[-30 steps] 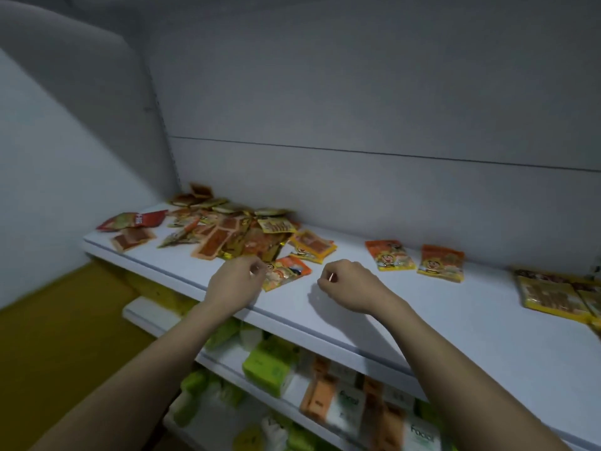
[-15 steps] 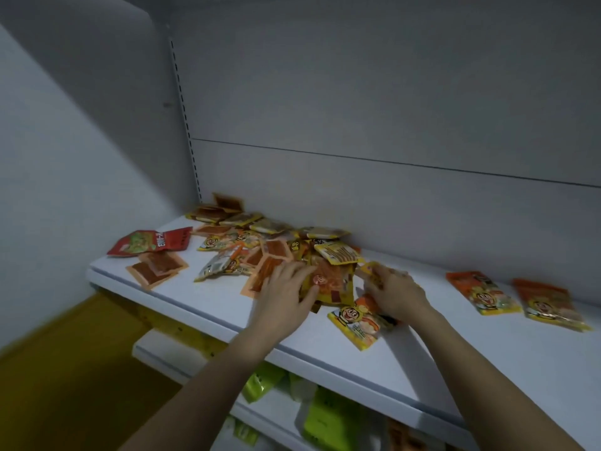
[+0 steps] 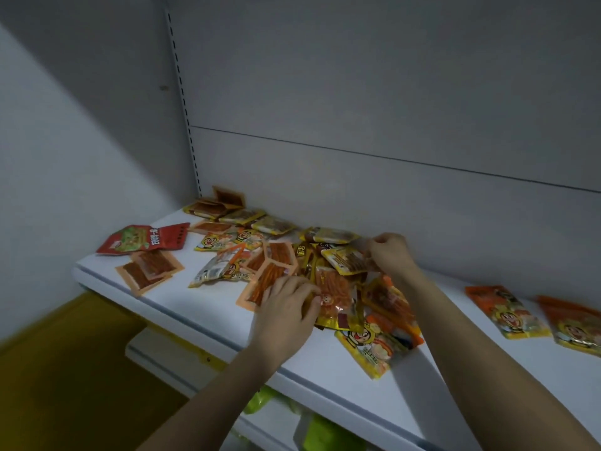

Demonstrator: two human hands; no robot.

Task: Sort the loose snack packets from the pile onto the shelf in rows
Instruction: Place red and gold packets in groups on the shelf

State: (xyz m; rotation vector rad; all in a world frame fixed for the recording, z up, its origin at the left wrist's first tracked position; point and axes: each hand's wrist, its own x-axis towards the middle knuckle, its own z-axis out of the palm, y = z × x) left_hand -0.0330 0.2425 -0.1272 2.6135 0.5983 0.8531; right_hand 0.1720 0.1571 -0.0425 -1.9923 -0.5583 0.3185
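Right hand [image 3: 388,255] fingers curled, pinching edge of yellow packet [image 3: 346,260] at back of pile [image 3: 292,265]. Left hand [image 3: 284,309] fingers bent, resting on orange packet [image 3: 335,294] at pile front; firm grip or not, cannot tell. Pile spread over left end of white shelf [image 3: 325,369], against back wall. Two orange packets [image 3: 507,312] side by side at right, well apart from pile. Red packet [image 3: 146,239] at far left.

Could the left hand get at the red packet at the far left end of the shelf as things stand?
Probably yes. The left hand rests on the pile, and the red packet lies flat and uncovered on the shelf, with only low packets between.
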